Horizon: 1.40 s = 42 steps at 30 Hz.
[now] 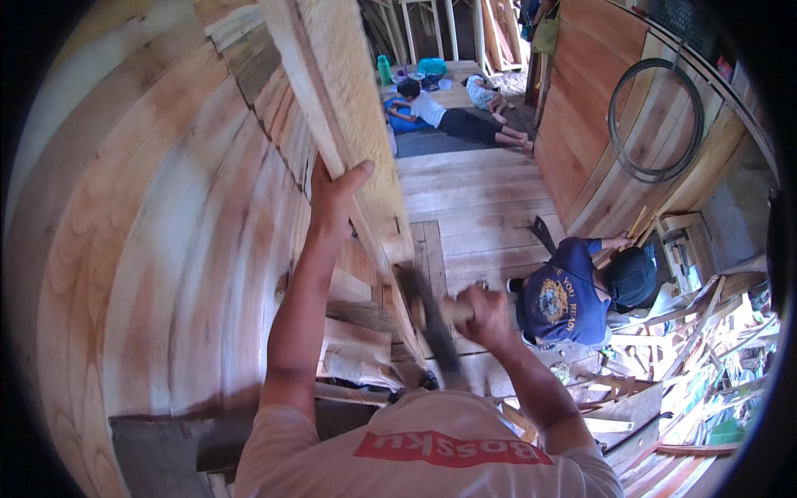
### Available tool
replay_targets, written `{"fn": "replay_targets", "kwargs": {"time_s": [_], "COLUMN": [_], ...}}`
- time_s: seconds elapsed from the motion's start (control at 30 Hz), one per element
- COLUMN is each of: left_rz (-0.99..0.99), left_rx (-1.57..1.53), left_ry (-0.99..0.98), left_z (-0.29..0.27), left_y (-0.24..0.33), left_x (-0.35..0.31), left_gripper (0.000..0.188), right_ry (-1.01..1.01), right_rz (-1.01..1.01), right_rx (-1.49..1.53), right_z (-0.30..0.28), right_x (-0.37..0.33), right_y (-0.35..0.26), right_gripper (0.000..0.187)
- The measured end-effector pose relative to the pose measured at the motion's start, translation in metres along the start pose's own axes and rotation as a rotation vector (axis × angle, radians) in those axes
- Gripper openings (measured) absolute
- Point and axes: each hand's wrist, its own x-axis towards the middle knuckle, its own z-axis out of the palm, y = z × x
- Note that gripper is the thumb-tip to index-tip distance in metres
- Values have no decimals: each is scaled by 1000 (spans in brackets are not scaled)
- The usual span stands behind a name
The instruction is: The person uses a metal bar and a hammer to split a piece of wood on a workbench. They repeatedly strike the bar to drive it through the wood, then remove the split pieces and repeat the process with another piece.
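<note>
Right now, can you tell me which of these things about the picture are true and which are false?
1. The left hand grips a tall wooden plank. True.
2. The right hand is empty. False: it holds a hammer by its wooden handle.
3. A person in a blue shirt crouches on the plank floor. True.
4. A coiled hose lies on the floor. False: it hangs on the wooden wall.
5. A person in a white shirt lies far back. True.

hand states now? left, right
Left hand: gripping the edge of the upright plank.
Right hand: closed on the hammer handle.
</note>
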Motion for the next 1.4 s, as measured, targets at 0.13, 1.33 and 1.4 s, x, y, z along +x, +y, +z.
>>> {"fn": "replay_targets", "kwargs": {"time_s": [0.13,1.33,1.4], "left_rz": [56,-318,-317], "left_rx": [-46,-395,-444], "left_ry": [-11,-274,-369], "left_z": [5,-91,-75], "left_y": [9,-107,-107], "left_x": [-5,-22,-34], "left_gripper": [59,73,70], "right_ry": [-2,203,236], "right_rz": [-61,478,469], "right_rx": [-69,567,693], "right_z": [3,16,19], "right_x": [7,29,37], "right_y": [8,-3,-9], "right_gripper": [25,20,27]}}
